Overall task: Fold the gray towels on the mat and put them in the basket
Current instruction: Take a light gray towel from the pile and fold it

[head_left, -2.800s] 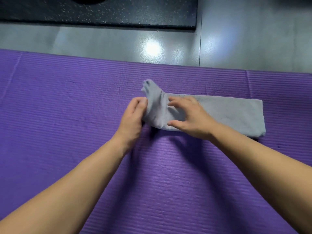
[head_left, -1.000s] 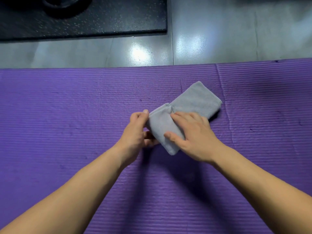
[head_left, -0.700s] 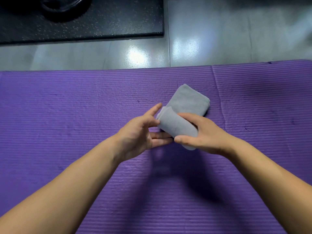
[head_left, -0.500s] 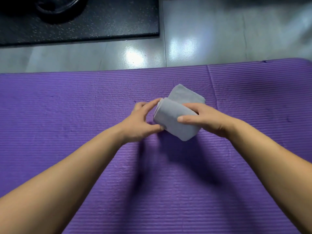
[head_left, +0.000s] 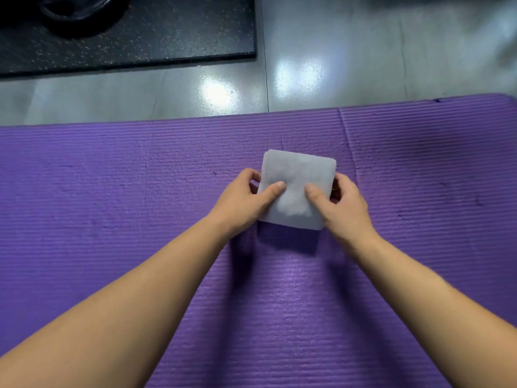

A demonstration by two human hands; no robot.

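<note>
We note a glossy gray floor (head_left: 377,51); at upper left, a black speckled slab (head_left: 173,32) carries a dark round object (head_left: 75,15).

The gray towel (head_left: 298,175), folded into a compact square, above the purple mat (head_left: 112,191).

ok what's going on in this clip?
A person is holding a gray towel, folded down to a small square, over the purple mat. The left hand and right hand each pinch one side, thumbs on top. No basket is in view, so the towel isn't put away yet.
</note>
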